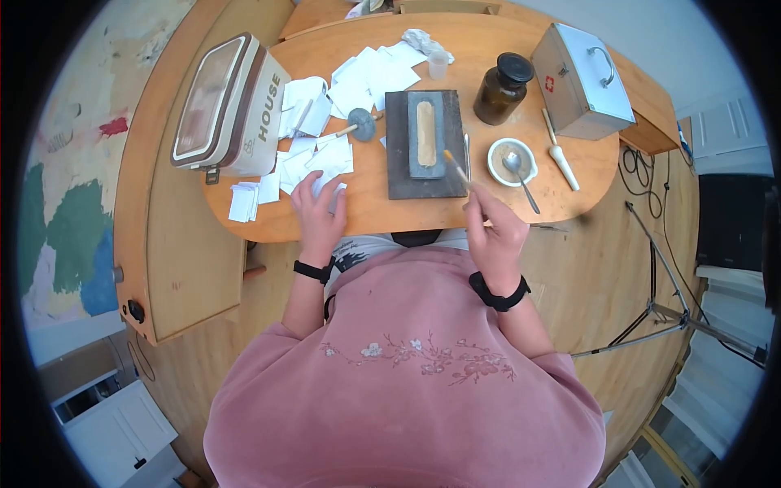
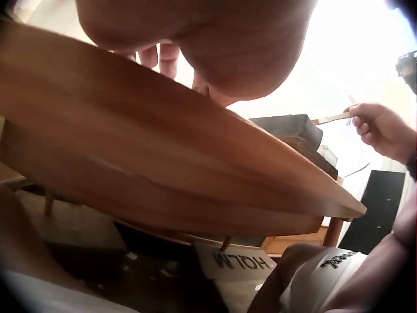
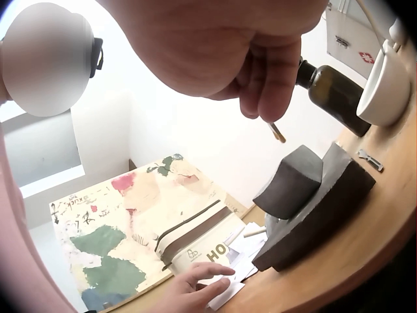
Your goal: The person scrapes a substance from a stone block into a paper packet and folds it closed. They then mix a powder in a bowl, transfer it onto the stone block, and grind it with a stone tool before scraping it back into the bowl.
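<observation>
In the head view my right hand (image 1: 498,232) pinches a small thin brush (image 1: 457,166), its tan tip pointing to the grey stone trough (image 1: 416,167). Pale tan powder (image 1: 426,130) fills the trough's long groove, and a dark board (image 1: 398,185) lies under it. The right wrist view shows the brush tip (image 3: 279,134) hanging over the stone's end. My left hand (image 1: 320,220) rests at the table's front edge, fingers loosely bent over white paper slips (image 1: 338,154). The left wrist view mostly shows that palm (image 2: 247,45) and the table edge.
Right of the board stand a white bowl (image 1: 494,172) with a spoon, a brown jar (image 1: 492,102), a white pestle (image 1: 563,169) and a silver first-aid box (image 1: 573,89). To the left are a stone wheel (image 1: 364,124) on a wooden handle and a cream HOUSE box (image 1: 254,134).
</observation>
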A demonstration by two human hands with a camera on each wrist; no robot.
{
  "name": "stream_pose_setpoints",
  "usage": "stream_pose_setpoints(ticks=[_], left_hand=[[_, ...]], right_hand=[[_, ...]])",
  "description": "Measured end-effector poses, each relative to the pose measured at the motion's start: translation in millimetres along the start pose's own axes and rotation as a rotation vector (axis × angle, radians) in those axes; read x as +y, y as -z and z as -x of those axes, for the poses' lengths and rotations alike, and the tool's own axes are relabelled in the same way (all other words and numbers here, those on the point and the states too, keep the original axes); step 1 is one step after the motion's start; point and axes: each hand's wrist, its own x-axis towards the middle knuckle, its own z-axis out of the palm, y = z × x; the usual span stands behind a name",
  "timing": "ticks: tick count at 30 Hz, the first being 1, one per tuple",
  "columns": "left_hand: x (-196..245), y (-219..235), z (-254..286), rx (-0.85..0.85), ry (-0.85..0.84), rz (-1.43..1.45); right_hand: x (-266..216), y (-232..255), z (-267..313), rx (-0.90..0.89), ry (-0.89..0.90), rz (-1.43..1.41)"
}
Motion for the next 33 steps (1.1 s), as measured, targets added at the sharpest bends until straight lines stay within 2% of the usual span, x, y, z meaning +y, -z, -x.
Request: stream_pose_setpoints(ticks=[4,6,10,13,15,22,24,28,30,31,33], left_hand=[[8.6,-8.9,2.1,0.053,-0.020,0.015],[14.4,-9.5,2.6,0.075,-0.018,0.006],[14.0,-18.2,4.0,0.120,-0.046,-0.005],[9.4,-20.6,5.5,0.120,-0.048,0.001],[8.9,-22.1,6.5,0.126,-0.043,0.007],[10.7,-21.1,7.3,0.132,-0.026,-0.003],[10.7,-20.4,6.6,0.128,-0.026,-0.005],[11.7,-20.7,6.9,0.132,-0.019,0.000],[10.0,-21.4,6.4,0.140,-0.019,-0.006],[9.5,-21.3,7.1,0.143,-0.020,-0.011],[10.0,-21.6,7.6,0.144,-0.023,-0.004]], right_hand=[[-0.8,-7.3,6.6,-0.034,0.036,-0.058],[-2.9,-6.5,7.0,0.053,-0.054,-0.009],[-4.1,3.0,7.1,-0.016,-0.126,-0.070],[-6.4,7.1,9.1,0.037,-0.119,-0.080],[-2.2,6.1,9.3,-0.020,-0.039,-0.090],[-1.9,7.3,7.2,0.074,-0.072,-0.093],[-6.9,13.2,1.9,-0.019,-0.104,-0.184],[4.3,8.5,0.2,-0.073,-0.101,-0.140],[7.1,4.3,-1.6,0.107,-0.139,-0.077],[5.2,6.6,-2.6,0.106,-0.139,-0.076],[-0.9,15.8,-3.8,-0.079,-0.134,-0.159]])
